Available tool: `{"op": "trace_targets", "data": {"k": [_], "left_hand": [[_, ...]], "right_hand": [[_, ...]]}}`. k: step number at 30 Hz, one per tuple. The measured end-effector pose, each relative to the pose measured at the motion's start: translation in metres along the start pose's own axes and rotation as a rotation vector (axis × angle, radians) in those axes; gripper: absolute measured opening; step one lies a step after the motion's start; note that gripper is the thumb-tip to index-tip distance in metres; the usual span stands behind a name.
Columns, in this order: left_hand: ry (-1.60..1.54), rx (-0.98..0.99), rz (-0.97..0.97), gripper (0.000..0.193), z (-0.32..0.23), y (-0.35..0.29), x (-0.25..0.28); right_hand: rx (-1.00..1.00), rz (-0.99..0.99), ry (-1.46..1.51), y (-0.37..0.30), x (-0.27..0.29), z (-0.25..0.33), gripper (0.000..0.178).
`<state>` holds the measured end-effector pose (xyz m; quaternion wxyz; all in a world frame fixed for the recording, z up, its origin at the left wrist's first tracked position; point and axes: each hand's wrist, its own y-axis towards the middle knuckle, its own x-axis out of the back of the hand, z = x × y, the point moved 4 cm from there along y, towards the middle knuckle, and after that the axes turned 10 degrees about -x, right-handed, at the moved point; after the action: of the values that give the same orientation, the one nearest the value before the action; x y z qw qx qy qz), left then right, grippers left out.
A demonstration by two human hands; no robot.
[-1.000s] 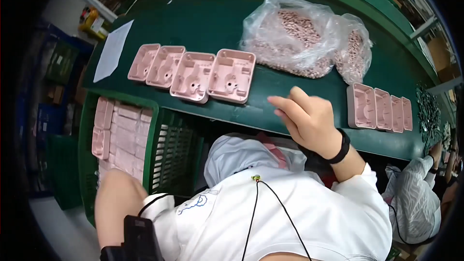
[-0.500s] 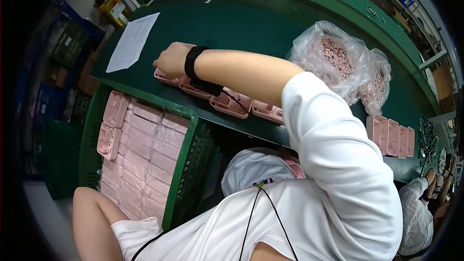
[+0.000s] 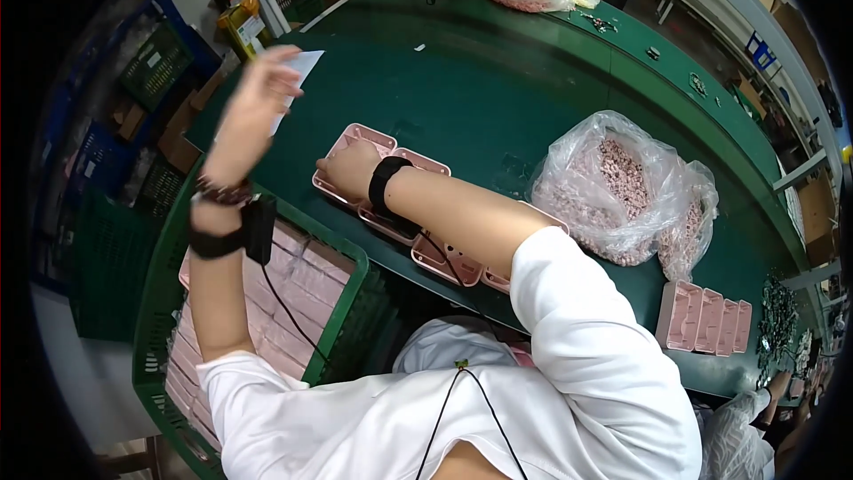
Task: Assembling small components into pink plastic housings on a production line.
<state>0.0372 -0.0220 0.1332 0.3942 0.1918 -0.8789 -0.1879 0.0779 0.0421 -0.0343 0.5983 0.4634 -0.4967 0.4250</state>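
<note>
My right hand [image 3: 354,171] reaches into the left end of a group of pink plastic trays [image 3: 366,135] on the green table. Its fingers are bent down and closed, and what they grip, if anything, is hidden. More pink trays [image 3: 444,260] lie along the near table edge, partly under my forearm. My left hand [image 3: 253,111] is raised, blurred, with loosely bent fingers apart and nothing visible in them. It hangs in front of a white paper sheet [image 3: 305,67]. Below my left forearm stands a green crate [image 3: 346,289] of plastic-wrapped pink pieces [image 3: 302,276].
A clear bag [image 3: 569,182] of small pink parts sits right of the trays, with a smaller bag [image 3: 689,236] beside it. Several pink trays [image 3: 684,316] stand farther right, near dark small parts [image 3: 777,324]. Another person's sleeve [image 3: 737,440] shows at lower right.
My left arm has come into view and risen over the crate toward the paper. My right hand stays at the trays' left end. The view has shifted, showing more of the far table.
</note>
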Motion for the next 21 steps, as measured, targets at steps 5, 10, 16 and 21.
{"op": "trace_targets", "data": {"k": [5,10,16,21], "left_hand": [[0.588,0.24,0.514,0.053,0.092,-0.019,-0.099],[0.056,0.703,0.629,0.049,0.09,-0.026,-0.129],[0.2,0.523,0.706,0.046,0.123,-0.022,-0.136],[0.44,0.387,0.752,0.042,0.113,-0.037,-0.145]], "right_hand": [[-0.063,0.032,-0.034,-0.039,0.003,-0.028,0.023],[0.021,0.041,0.139,-0.109,0.053,-0.059,0.019],[-0.224,-0.099,0.073,-0.267,0.177,-0.121,0.032],[-0.914,-0.137,0.379,-0.413,0.094,-0.133,0.039]]}}
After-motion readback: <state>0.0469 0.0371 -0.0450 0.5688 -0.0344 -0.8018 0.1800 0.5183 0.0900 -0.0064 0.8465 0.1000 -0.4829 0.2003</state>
